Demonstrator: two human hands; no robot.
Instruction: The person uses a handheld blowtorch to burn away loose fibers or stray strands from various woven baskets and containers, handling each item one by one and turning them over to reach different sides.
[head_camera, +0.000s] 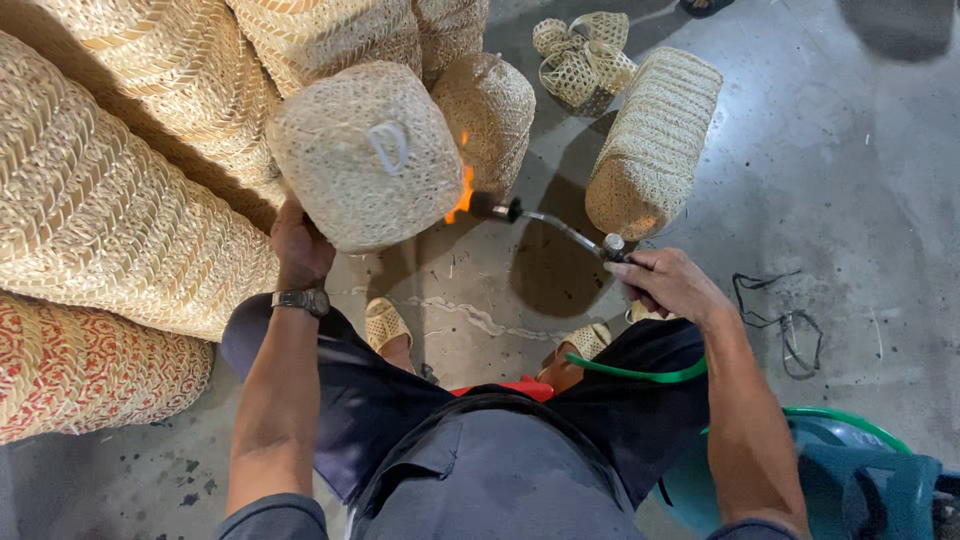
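My left hand grips the lower edge of a pale woven basket, holding it up with its base toward the camera. My right hand is closed on the handle of a gas torch. The torch's thin metal tube reaches left to a dark nozzle. An orange flame comes off the nozzle and licks the basket's right side. A green hose runs from the torch handle down across my lap. A watch sits on my left wrist.
Large woven baskets are piled at the left, one red-patterned. More baskets lie on the concrete floor: a tall one at the right and an open-weave one behind. Black cords lie right. A teal gas cylinder stands lower right.
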